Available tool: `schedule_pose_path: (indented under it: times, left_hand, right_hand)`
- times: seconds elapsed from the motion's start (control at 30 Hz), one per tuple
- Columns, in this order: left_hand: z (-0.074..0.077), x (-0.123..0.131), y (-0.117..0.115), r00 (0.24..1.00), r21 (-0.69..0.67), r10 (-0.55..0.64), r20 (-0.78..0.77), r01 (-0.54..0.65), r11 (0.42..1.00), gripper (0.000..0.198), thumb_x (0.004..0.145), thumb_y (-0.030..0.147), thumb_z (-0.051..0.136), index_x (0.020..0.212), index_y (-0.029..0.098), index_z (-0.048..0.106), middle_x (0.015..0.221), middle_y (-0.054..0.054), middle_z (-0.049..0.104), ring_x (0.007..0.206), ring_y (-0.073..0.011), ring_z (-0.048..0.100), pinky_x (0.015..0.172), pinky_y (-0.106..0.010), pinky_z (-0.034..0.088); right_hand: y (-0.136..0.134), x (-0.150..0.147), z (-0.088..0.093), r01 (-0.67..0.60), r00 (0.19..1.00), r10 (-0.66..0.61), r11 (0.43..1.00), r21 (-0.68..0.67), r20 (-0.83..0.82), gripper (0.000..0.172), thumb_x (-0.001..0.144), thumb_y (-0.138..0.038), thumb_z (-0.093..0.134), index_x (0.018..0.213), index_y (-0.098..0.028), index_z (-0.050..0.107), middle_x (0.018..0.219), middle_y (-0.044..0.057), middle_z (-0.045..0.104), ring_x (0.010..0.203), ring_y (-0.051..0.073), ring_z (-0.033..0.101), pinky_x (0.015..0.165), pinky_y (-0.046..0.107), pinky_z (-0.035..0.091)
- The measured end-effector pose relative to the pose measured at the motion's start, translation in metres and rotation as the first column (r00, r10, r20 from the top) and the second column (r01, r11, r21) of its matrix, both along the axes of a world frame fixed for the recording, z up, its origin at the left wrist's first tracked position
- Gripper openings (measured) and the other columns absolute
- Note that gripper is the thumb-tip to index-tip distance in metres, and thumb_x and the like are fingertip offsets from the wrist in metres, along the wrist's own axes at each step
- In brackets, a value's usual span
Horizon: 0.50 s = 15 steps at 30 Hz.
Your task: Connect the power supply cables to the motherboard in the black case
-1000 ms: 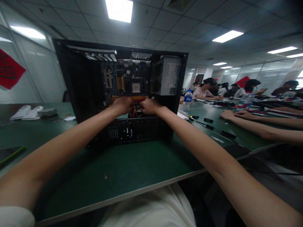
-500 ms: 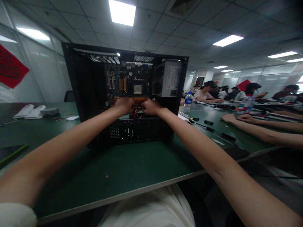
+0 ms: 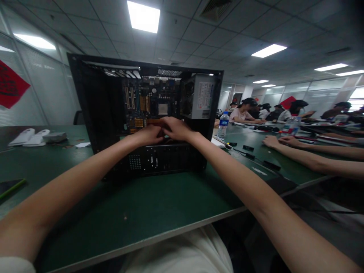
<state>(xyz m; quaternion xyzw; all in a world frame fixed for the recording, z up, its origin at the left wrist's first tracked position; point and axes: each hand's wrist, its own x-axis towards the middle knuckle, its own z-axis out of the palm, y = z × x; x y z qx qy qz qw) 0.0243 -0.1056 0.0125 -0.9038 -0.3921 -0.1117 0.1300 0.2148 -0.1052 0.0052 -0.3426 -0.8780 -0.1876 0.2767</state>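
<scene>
A black computer case [image 3: 74,87] stands on the green table with its side open towards me. Inside it, the motherboard [image 3: 132,81] shows above my hands, and a grey power supply [image 3: 203,94] fills the upper right corner. My left hand [image 3: 152,135] is closed in the lower part of the case, below the orange memory slots [image 3: 139,123]. Against it, my right hand [image 3: 178,129] reaches in with bent fingers, overlapping the left fingertips. Whatever the fingers hold is hidden behind the hands.
On the left of the green table [image 3: 159,201] lie white shoe-like objects [image 3: 28,137], a grey box [image 3: 55,137] and a green-edged dark item [image 3: 11,187]. To the right stand a water bottle [image 3: 223,125] and black cable pieces [image 3: 250,155]. Another person's hands [image 3: 271,141] rest farther right.
My hands have come together, the right one moving left over the left fingertips. The red wires seen between them before are now covered. The view has shifted slightly.
</scene>
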Motion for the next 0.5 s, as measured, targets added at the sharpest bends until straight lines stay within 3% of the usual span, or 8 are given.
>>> schedule_pose_path:
  times: [0.13, 0.27, 0.37, 0.43, 0.5]
  left_hand:
    - [0.002, 0.003, -0.001, 0.995, -0.005, -0.103, 0.006, 0.103, 0.995, 0.028, 0.087, 0.03, 0.055, 0.099, 0.011, 0.071, 0.092, -0.013, 0.073, 0.076, -0.0214, 0.066, 0.069, -0.029, 0.047]
    - [0.004, 0.006, -0.002, 0.952, -0.011, -0.303, 0.048, 0.303, 0.953, 0.022, 0.08, 0.02, 0.059, 0.097, 0.012, 0.072, 0.091, -0.01, 0.074, 0.081, -0.0207, 0.067, 0.071, -0.028, 0.046]
    - [0.005, 0.004, -0.001, 0.937, -0.011, -0.343, 0.062, 0.345, 0.939, 0.024, 0.082, 0.021, 0.058, 0.101, 0.013, 0.071, 0.089, -0.009, 0.074, 0.077, -0.0197, 0.066, 0.067, -0.027, 0.043]
    - [0.004, 0.003, 0.0, 0.942, -0.049, -0.333, 0.032, 0.334, 0.941, 0.02, 0.083, 0.024, 0.058, 0.094, 0.014, 0.071, 0.081, -0.007, 0.072, 0.07, -0.0181, 0.064, 0.062, -0.026, 0.039]
    - [0.004, 0.002, 0.002, 0.951, -0.1, -0.311, -0.002, 0.309, 0.946, 0.019, 0.084, 0.03, 0.059, 0.083, 0.015, 0.07, 0.071, -0.005, 0.068, 0.063, -0.0162, 0.061, 0.057, -0.026, 0.035]
  right_hand:
    - [0.005, -0.001, -0.005, -0.133, 0.99, 0.135, 0.989, -0.067, 0.033, 0.04, 0.086, -0.019, 0.055, 0.125, -0.011, 0.059, 0.127, 0.015, 0.063, 0.118, 0.025, 0.054, 0.103, 0.038, 0.04]
    - [0.003, -0.002, -0.004, -0.11, 0.994, 0.101, 0.961, -0.254, -0.048, 0.025, 0.086, -0.021, 0.053, 0.102, -0.01, 0.069, 0.108, 0.012, 0.071, 0.101, 0.023, 0.062, 0.094, 0.034, 0.045]
    - [-0.003, -0.003, -0.002, -0.016, 0.998, -0.015, 0.885, -0.466, -0.063, 0.03, 0.092, -0.029, 0.048, 0.099, -0.011, 0.072, 0.105, 0.01, 0.074, 0.098, 0.022, 0.066, 0.09, 0.031, 0.046]
    - [-0.005, -0.004, -0.003, 0.049, 0.996, -0.083, 0.807, -0.588, -0.032, 0.033, 0.093, -0.034, 0.049, 0.1, -0.013, 0.073, 0.105, 0.01, 0.075, 0.098, 0.023, 0.067, 0.09, 0.031, 0.048]
    - [-0.006, -0.004, -0.004, 0.038, 0.997, -0.073, 0.721, -0.692, -0.021, 0.032, 0.093, -0.036, 0.051, 0.101, -0.014, 0.074, 0.105, 0.008, 0.076, 0.099, 0.023, 0.068, 0.091, 0.03, 0.05]
